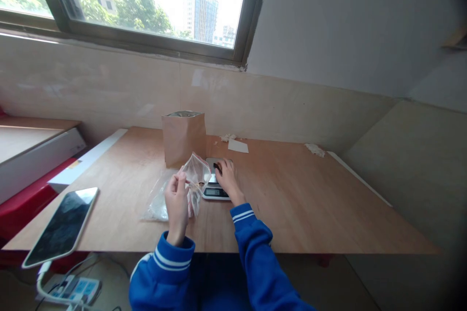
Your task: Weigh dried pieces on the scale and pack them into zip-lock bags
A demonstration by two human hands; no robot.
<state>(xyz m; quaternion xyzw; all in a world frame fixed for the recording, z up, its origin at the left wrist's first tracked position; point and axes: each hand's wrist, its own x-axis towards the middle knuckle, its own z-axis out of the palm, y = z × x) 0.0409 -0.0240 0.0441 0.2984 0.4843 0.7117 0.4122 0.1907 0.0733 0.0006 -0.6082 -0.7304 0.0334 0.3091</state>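
My left hand (pixel 176 201) is closed, pinching a clear zip bag (pixel 197 170) by its edge. The bag's mouth, with a reddish strip along it, is spread and faces up and right, towards the scale. On the small digital kitchen scale (pixel 216 193), which has a lit display at its front, lies my right hand (pixel 228 177). Its fingers are curled on a small dark piece (pixel 218 168) over the weighing plate; what the piece is cannot be made out. Beneath and left of my left hand, a heap of clear plastic bags (pixel 156 206) rests on the table.
A brown paper pouch (pixel 184 138), its top open, stands behind the scale. Near the wall lie a white card (pixel 238 146) and crumpled paper (pixel 314 150). A tablet (pixel 62 226) with a cable lies at the table's left edge, above a power strip (pixel 75 287).
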